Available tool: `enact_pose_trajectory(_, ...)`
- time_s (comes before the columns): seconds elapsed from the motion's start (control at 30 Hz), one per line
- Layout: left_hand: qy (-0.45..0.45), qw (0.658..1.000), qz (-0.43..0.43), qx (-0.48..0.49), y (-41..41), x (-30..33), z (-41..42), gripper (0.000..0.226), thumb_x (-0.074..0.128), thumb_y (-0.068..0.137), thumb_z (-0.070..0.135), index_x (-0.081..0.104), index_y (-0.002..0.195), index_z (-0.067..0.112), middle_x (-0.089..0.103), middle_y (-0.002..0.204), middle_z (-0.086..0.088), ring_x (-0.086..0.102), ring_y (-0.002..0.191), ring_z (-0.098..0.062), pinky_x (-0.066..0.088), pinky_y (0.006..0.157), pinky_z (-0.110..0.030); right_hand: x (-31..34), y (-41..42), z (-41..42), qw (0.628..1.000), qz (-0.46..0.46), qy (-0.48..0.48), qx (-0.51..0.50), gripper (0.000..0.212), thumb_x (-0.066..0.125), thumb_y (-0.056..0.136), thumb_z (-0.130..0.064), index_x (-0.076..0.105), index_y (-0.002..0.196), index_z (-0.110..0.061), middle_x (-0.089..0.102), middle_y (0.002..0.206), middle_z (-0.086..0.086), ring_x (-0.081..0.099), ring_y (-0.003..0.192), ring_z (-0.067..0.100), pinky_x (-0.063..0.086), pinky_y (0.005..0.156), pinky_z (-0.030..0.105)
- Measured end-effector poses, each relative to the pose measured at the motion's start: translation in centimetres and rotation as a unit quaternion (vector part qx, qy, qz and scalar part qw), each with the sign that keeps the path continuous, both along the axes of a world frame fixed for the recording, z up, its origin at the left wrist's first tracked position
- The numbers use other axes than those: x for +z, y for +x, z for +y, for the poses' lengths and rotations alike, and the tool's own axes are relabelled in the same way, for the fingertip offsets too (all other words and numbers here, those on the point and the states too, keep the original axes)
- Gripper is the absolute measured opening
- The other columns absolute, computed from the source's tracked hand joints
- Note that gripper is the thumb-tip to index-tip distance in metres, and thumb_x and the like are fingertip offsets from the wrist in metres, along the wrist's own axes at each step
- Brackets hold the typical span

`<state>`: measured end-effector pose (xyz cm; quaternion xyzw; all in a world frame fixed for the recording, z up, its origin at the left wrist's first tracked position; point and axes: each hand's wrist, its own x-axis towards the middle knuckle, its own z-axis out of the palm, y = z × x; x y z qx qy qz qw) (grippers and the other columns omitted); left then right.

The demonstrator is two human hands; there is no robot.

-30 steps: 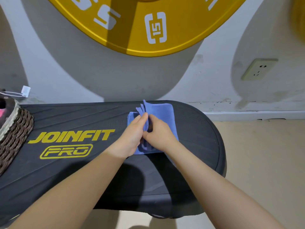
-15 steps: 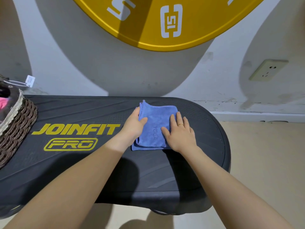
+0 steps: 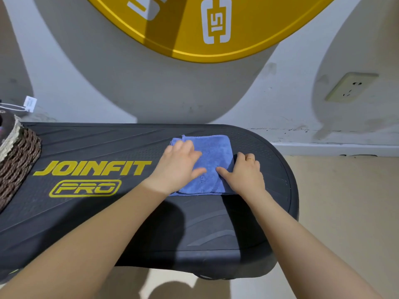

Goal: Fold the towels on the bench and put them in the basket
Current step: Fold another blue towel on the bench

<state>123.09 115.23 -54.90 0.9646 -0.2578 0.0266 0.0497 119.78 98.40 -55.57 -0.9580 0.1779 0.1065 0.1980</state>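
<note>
Basket cropped at left edge

Towel on bench right of basket, hands atop towel.

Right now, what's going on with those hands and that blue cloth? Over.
Left hand flat on blue towel. Right hand at its right edge. Towel folded on bench. Path to basket clear.
</note>
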Motion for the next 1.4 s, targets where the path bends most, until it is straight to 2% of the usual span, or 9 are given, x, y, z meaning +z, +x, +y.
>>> enact_pose_trajectory(0.17,0.109,0.988,0.106,-0.025,0.4,-0.9,1.8,0.085,0.038,0.084,0.067,0.007,0.149,0.022,0.036,0.125,-0.002,0.037,0.115,-0.021,0.034,0.092,-0.032,0.2,0.5,0.2,0.997,0.031,0.067,-0.005,0.058,0.057,0.086,-0.047,0.044,0.124,-0.005,0.039,0.132,0.013,0.047,0.116,0.031,0.044,0.085,0.039)
enact_pose_trajectory(0.4,0.116,0.985,0.125,-0.019,0.4,-1.0,1.3,0.083,0.037,0.086,0.065,-0.001,0.149,0.026,0.033,0.126,-0.005,0.035,0.114,-0.022,0.035,0.089,-0.030,2.4,0.6,1.1,0.979,-0.033,0.199,-0.017,0.046,0.066,0.078,-0.027,0.048,0.117,-0.014,0.061,0.109,0.001,0.054,0.086,0.018,0.045,0.068,0.030)
enact_pose_trajectory(0.6,-0.052,0.968,0.244,-0.007,0.6,-1.2,3.0,0.027,0.046,0.094,0.036,0.045,0.117,0.022,0.034,0.116,0.000,0.032,0.115,-0.023,0.032,0.097,-0.031,4.4,0.8,5.4,0.975,-0.101,0.172,0.094,0.047,0.062,0.080,-0.021,0.044,0.122,-0.008,0.060,0.107,0.007,0.055,0.095,0.025,0.045,0.073,0.032)
enact_pose_trajectory(0.7,-0.252,0.904,0.344,0.012,1.1,-1.1,5.0,0.026,0.037,0.099,0.015,0.053,0.119,0.018,0.047,0.123,0.006,0.040,0.123,-0.015,0.032,0.105,-0.027,4.3,1.3,6.9,0.976,-0.086,0.164,0.118,0.031,0.062,0.081,-0.025,0.047,0.102,-0.007,0.056,0.087,0.007,0.052,0.081,0.026,0.040,0.059,0.031)
enact_pose_trajectory(0.87,-0.519,0.692,0.473,0.166,1.4,0.0,5.8,0.034,0.030,0.100,0.038,0.045,0.129,0.029,0.066,0.112,0.000,0.059,0.109,-0.010,0.044,0.101,-0.032,3.7,1.8,9.0,0.971,0.017,0.113,0.211,0.016,0.045,0.093,-0.017,0.033,0.091,-0.008,0.050,0.081,0.007,0.042,0.079,0.025,0.025,0.053,0.031)
enact_pose_trajectory(0.93,-0.477,0.745,0.413,0.217,2.6,-0.2,5.4,0.053,0.037,0.098,0.039,0.024,0.146,0.020,0.062,0.108,0.001,0.059,0.103,-0.015,0.046,0.099,-0.035,4.1,2.2,9.3,0.966,0.073,0.093,0.230,0.015,0.037,0.093,-0.009,0.037,0.107,-0.002,0.052,0.103,0.018,0.039,0.079,0.024,0.023,0.054,0.029)
enact_pose_trajectory(1.07,-0.286,0.903,0.298,0.121,5.1,0.6,3.6,0.068,0.048,0.094,0.035,0.010,0.149,0.021,0.020,0.155,0.000,0.024,0.142,-0.017,0.020,0.114,-0.030,4.3,2.5,8.9,0.948,0.111,0.066,0.290,0.041,0.036,0.091,-0.004,0.032,0.131,0.001,0.038,0.082,0.006,0.034,0.063,0.017,0.019,0.048,0.021)
enact_pose_trajectory(1.2,-0.124,0.929,0.345,0.053,7.6,1.2,2.3,0.070,0.054,0.089,0.040,0.020,0.148,0.024,0.028,0.153,0.003,0.030,0.139,-0.017,0.024,0.112,-0.030,3.1,2.2,7.6,0.950,0.078,0.104,0.283,0.014,0.043,0.089,-0.006,0.042,0.078,-0.014,0.047,0.071,0.002,0.041,0.065,0.017,0.026,0.051,0.022)
enact_pose_trajectory(1.4,-0.089,0.928,0.361,0.037,7.2,0.8,4.1,0.047,0.066,0.077,0.049,0.054,0.105,0.013,0.060,0.100,0.000,0.056,0.095,-0.025,0.044,0.081,-0.035,1.7,1.0,5.5,0.982,0.014,0.166,0.088,0.034,0.066,0.081,-0.025,0.043,0.104,-0.017,0.050,0.085,-0.005,0.050,0.077,0.017,0.042,0.070,0.032)
